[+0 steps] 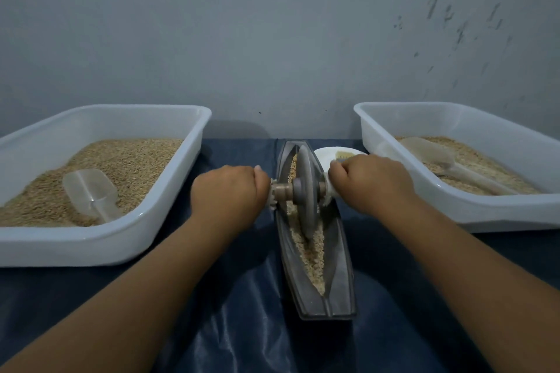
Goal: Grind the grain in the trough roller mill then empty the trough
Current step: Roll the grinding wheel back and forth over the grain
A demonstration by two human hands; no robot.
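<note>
The trough [315, 251] lies lengthwise on the counter [236, 297], grain [312, 254] inside. The roller wheel [306, 191] is held by its axle, left hand [230, 191] and right hand [369, 182] each clamped on one end. Wheel and trough are judged heavy and rigid; the grain is judged loose and easily spilled.

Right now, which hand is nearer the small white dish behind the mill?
Right. The right hand grips the axle directly in front of the small white dish; the left hand is across the trough.

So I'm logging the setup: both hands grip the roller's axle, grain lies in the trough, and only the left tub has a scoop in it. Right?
Not quite. The head view shows a scoop in the right tub too, matching the scoop in the left tub. The rest stands.
</note>
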